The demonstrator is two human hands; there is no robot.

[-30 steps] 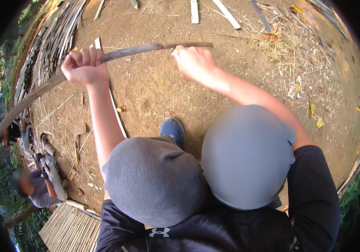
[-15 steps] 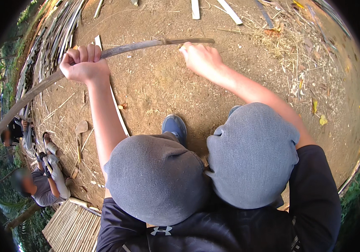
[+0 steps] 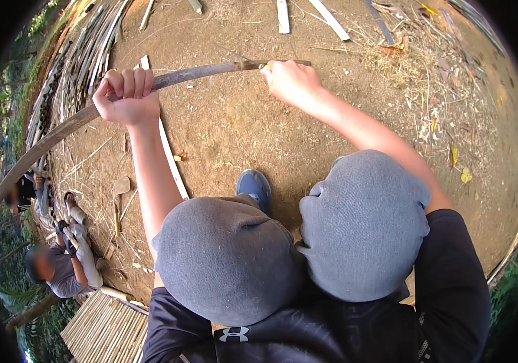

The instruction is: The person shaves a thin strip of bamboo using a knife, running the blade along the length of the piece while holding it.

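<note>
A long, curved brown-grey wooden pole (image 3: 201, 72) runs from the far left edge across in front of me. My left hand (image 3: 127, 97) is wrapped round its middle, palm side showing. Close to the pole's right end, my right hand (image 3: 295, 83) is closed, overlapping the wood. A small yellowish bit shows at its fingertips, but what the fingers hold is hidden. A thin sliver (image 3: 230, 51) sticks up from the pole just left of that hand. Below are my knees in grey trousers (image 3: 362, 224) and one blue shoe (image 3: 253, 190).
Long strips (image 3: 83, 51) lie piled at the far left. Pale flat slats (image 3: 330, 19) and straw (image 3: 413, 66) are on the dirt ground. Two people sit at the left, one with gloved hands (image 3: 67, 235). A wooden paddle-shaped tool (image 3: 120, 186) and a slatted bamboo platform (image 3: 104, 327) are nearby.
My right hand has come up slightly onto the pole and now overlaps it. A thin sliver shows beside it. The left hand keeps its grip, shifted slightly right and down in view.
</note>
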